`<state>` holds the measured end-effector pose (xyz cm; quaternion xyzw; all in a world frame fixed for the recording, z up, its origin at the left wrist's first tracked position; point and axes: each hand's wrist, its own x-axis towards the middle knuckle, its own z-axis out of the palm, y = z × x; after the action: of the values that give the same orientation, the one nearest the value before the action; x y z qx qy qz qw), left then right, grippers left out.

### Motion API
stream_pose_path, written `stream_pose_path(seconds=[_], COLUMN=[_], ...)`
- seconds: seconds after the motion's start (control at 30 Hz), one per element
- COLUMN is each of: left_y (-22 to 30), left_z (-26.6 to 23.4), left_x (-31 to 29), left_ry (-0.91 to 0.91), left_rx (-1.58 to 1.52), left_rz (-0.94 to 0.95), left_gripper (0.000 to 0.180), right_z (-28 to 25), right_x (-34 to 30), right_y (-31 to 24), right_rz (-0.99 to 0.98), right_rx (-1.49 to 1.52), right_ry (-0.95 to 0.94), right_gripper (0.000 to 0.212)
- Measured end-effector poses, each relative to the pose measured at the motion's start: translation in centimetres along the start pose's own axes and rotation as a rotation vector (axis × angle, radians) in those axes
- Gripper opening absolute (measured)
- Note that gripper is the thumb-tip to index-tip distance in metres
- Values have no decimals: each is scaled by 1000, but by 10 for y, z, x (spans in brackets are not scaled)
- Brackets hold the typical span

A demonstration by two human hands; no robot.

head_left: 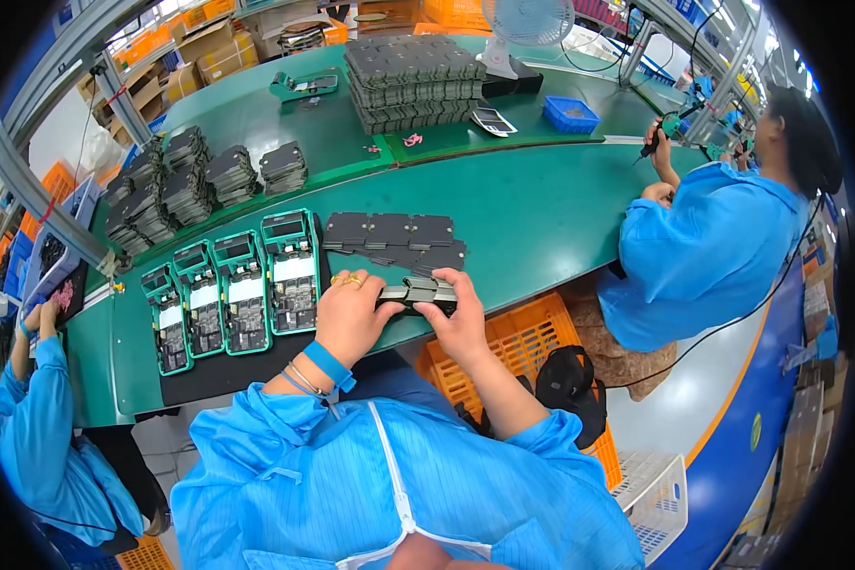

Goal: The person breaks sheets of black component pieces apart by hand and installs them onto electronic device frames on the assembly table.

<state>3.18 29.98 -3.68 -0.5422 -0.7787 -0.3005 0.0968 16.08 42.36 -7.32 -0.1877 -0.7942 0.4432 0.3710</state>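
Note:
Between my two hands, near the front edge of the green table, is a dark grey metal plate (414, 291), seen nearly edge-on. My left hand (350, 312) grips its left end and my right hand (461, 321) grips its right end, thumbs on the near side. Just beyond lie several flat dark grey plates (389, 230), partly overlapping. To the left of my left hand stands a row of several green-framed handheld devices (293, 271). Circuit boards and white panels show in their open housings. Under them lies a black mat (247, 375).
Tall stacks of dark plates (413, 81) stand at the back, with shorter stacks (209, 171) at back left. A blue tray (570, 114) and a fan (527, 24) are farther right. Co-workers sit on both sides; the right one holds a power screwdriver (670, 123). An orange crate (532, 332) stands below the table edge.

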Motion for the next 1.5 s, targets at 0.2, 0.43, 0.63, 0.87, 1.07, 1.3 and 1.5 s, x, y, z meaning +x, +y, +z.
stream_pose_path(seconds=[0.2, 0.43, 0.63, 0.87, 1.07, 1.3, 1.5], left_y=[2, -1, -4, 2, 3, 2, -8], left_z=[5, 8, -12, -13, -6, -6, -12], left_x=[-3, -3, -2, -6, -3, -9, -7], left_ry=[125, 193, 74, -42, -55, 84, -23], left_rx=[30, 22, -78, -158, -19, 32, -207], left_rz=[14, -16, 244, 300, 295, -49, -231], left_gripper=[30, 28, 28, 29, 32, 85, 97], right_z=[3, 18, -1, -3, 2, 20, 32], right_x=[0, -3, 11, 15, 17, 19, 20], right_y=[-3, 0, 3, 7, 3, -6, -7], right_rz=[-12, -1, 76, 127, 180, 131, 80], right_rx=[-8, -30, 91, 245, 496, 635, 612], right_ry=[35, 154, -69, -156, -241, -233, -263], right_gripper=[44, 43, 44, 43, 41, 49, 54])
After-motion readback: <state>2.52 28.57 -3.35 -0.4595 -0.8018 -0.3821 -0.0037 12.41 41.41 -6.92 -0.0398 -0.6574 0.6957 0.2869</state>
